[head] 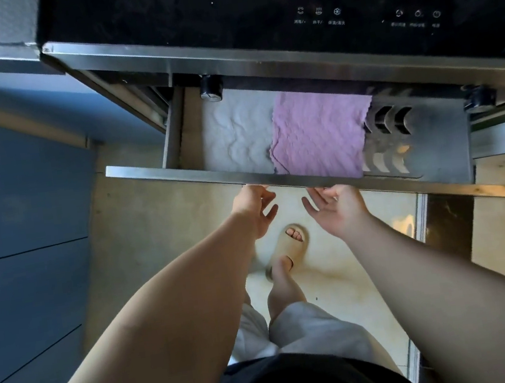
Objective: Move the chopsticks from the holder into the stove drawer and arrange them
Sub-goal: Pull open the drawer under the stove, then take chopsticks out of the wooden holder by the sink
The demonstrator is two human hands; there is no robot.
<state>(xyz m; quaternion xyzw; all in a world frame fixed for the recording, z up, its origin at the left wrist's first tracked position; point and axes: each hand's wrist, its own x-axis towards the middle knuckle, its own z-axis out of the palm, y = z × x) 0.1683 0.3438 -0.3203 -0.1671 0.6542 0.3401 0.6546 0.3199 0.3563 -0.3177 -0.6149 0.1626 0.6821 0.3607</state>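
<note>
The stove drawer [178, 173] stands pulled out below the black glass stove top [220, 6]. Inside it lie a white cloth [234, 139] on the left and a purple cloth [317, 134] in the middle; bare metal with curved slots [393, 121] shows on the right. My left hand [255, 207] and my right hand [335, 207] are just under the drawer's front edge, fingers spread, holding nothing. Fingertips of both touch or nearly touch that edge. No chopsticks and no holder are in view.
Two black knobs [211, 89] sit under the stove's steel rim, the second at the right [480, 98]. Blue cabinet fronts [17, 222] fill the left. Below is a beige tiled floor with my sandalled foot [287, 249].
</note>
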